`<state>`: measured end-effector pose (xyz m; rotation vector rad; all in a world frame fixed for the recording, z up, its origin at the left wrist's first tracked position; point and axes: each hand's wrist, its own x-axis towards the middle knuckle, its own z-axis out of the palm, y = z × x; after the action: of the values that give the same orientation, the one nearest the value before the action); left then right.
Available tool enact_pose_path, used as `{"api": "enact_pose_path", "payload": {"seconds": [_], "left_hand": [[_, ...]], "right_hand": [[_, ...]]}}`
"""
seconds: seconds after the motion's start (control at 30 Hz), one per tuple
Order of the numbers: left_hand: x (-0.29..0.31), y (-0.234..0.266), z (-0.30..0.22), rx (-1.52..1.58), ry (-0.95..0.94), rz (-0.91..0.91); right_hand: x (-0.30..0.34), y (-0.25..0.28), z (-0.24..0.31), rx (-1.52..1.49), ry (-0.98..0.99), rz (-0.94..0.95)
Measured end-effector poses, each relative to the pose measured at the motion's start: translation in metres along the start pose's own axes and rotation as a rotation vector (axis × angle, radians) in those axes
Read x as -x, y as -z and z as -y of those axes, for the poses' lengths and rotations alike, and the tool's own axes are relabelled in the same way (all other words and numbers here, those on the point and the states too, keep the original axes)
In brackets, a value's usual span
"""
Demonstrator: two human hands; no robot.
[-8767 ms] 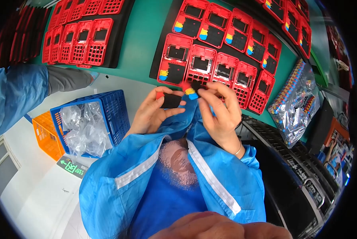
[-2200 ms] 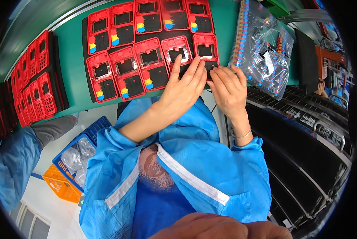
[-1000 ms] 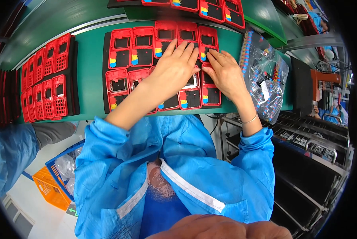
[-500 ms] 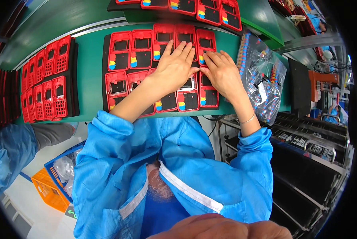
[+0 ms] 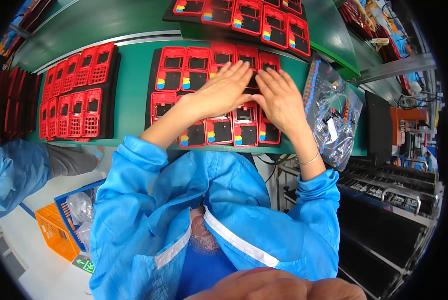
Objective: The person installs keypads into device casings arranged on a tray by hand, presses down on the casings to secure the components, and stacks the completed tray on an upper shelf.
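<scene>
A black tray [image 5: 151, 107] on the bench in front of me bears two rows of red plastic phone-like housings [image 5: 166, 102], each with a dark screen window and yellow and blue patches at a lower corner. Flat over the middle of the tray lies my left hand [image 5: 221, 90], fingers stretched out and pointing away. Beside it my right hand [image 5: 283, 102] spreads flat over the right-hand column. The thumbs meet or nearly meet between the rows. Nothing shows in either hand, and my palms hide several housings. Whether they press or just rest, I cannot tell.
Another tray [image 5: 110, 120] of red keypad housings lies to the left, with stacked trays [image 5: 11, 107] beyond. A raised tray [image 5: 171, 16] of housings stands at the back. A clear bag [image 5: 334, 125] of small coloured parts is on the right, near a dark rack [image 5: 379, 215].
The whole view has shifted, so the bench and trays sit further right and lower. My right hand lies further over the tray's right column. Both hands stay flat.
</scene>
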<state>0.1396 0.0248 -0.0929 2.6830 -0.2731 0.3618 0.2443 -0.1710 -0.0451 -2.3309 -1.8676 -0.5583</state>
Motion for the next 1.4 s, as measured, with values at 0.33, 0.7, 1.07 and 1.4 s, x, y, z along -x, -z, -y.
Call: {"api": "enact_pose_path", "payload": {"seconds": [0.33,0.7,1.07,1.4], "left_hand": [[0.026,0.021,0.016,-0.215,0.043,0.096],[0.043,0.037,0.017,-0.185,0.066,0.051],[0.044,0.028,0.016,-0.317,-0.051,-0.025],[0.043,0.039,0.018,-0.267,-0.084,0.057]], "right_hand": [[-0.011,-0.015,0.004,-0.111,0.005,0.026],[-0.033,-0.022,0.025,-0.218,0.103,-0.067],[-0.05,-0.025,0.028,-0.22,0.179,0.023],[-0.059,-0.012,0.025,-0.115,0.304,0.057]]}}
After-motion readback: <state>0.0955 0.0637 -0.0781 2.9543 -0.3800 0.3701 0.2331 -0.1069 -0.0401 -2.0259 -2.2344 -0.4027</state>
